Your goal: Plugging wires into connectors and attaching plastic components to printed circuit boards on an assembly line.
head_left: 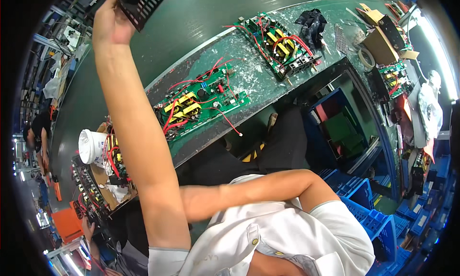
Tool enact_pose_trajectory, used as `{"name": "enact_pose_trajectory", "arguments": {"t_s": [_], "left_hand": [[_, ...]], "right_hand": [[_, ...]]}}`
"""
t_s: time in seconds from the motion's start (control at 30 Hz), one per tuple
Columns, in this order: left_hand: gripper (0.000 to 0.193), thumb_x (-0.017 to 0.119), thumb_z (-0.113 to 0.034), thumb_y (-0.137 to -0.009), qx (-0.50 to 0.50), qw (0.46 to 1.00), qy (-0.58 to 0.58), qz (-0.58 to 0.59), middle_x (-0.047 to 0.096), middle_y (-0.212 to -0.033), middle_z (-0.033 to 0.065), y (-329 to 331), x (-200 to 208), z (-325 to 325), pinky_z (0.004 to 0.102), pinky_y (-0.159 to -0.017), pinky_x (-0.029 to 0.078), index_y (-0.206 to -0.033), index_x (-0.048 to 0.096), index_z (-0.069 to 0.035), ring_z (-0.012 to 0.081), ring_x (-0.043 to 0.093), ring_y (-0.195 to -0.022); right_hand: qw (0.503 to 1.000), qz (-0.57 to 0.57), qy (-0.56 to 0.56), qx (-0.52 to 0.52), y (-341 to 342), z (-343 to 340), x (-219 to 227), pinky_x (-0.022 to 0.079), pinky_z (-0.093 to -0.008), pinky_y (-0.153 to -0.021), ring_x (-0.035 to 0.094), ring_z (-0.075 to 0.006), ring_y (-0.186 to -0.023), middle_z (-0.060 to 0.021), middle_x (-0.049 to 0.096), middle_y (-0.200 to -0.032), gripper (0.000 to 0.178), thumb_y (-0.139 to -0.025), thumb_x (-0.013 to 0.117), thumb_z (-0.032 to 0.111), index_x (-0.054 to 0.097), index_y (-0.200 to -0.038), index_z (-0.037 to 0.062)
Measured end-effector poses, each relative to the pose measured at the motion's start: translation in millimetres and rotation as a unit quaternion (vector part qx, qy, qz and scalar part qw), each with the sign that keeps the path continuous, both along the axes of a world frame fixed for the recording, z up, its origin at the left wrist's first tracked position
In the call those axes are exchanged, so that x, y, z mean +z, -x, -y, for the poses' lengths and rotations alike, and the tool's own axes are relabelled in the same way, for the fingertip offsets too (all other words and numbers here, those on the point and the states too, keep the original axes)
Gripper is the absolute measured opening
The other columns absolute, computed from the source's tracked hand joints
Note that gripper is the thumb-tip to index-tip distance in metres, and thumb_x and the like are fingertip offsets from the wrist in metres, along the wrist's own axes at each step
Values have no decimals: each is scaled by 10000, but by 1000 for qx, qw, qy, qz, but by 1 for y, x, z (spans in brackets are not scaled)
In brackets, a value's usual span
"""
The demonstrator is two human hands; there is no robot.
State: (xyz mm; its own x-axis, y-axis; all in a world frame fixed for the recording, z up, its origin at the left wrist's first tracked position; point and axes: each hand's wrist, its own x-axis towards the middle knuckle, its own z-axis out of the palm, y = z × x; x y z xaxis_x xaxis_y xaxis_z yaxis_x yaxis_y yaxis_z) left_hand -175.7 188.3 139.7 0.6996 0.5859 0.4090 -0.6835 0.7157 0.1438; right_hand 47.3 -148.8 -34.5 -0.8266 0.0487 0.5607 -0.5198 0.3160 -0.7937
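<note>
My left arm reaches far out to the upper left. My left hand (114,24) is closed on a black slotted panel (143,3), which is partly cut off by the picture's top edge. My right forearm (258,195) crosses my body to the left; its end is blurred and passes by my left arm, so the fingers are hidden. A green circuit board (235,99) with yellow-wrapped transformers and red wires lies on the bench (194,60), just right of my left forearm. Farther right sits a second such board (261,36), with a black end plate.
Black crumpled plastic (311,26), a tape roll (366,58) and cardboard (381,43) lie at the bench's right end. Left of my arm stands a white bucket (91,146). Blue crates (366,218) are at my right. Another person (42,132) is at far left; another hand (88,229) shows lower left.
</note>
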Motion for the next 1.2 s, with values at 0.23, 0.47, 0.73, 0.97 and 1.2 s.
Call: {"name": "enact_pose_trajectory", "arguments": {"t_s": [0.23,0.47,0.73,0.97,1.2], "left_hand": [[274,452,-108,-1019,515,760,-102,-384,682,-1173,192,-14,-15,21,476,-961,562,-1169,600,66,311,673,-1086],[174,553,-83,-965,443,848,-59,-287,716,-1050,92,-127,-29,112,363,-856,579,-1094,651,-19,197,693,-965],[445,484,-46,-971,530,716,-55,-450,613,-1306,112,-170,-43,140,330,-1011,485,-1407,462,40,192,620,-1150],[448,612,0,-936,518,726,-91,-444,643,-1152,94,-169,-63,132,301,-936,525,-1363,478,20,152,643,-1036],[399,596,14,-952,472,738,-18,-481,642,-1170,93,-163,-110,109,306,-948,518,-1339,499,17,157,633,-1055]], "right_hand": [[935,5,-303,-186,-3,-74,-25,360,-445,-1148,452,-282,-1348,-74,542,-1400,413,-831,578,194,645,-1224,85],[861,-60,-348,-367,-13,-163,8,479,-428,-1001,554,-310,-1157,-89,603,-1219,284,-792,588,173,685,-1046,93],[831,2,-237,-504,-41,-208,38,469,-497,-956,590,-406,-1118,-258,596,-1223,453,-865,619,100,561,-1298,-21],[917,-33,52,-394,-74,-224,18,332,-440,-1162,463,-315,-1363,-164,512,-1448,582,-970,569,138,373,-1514,70],[690,-77,719,-10,-97,-231,22,600,-407,-864,680,-211,-1032,-106,653,-1164,575,-1010,541,456,429,-1427,77]]}}
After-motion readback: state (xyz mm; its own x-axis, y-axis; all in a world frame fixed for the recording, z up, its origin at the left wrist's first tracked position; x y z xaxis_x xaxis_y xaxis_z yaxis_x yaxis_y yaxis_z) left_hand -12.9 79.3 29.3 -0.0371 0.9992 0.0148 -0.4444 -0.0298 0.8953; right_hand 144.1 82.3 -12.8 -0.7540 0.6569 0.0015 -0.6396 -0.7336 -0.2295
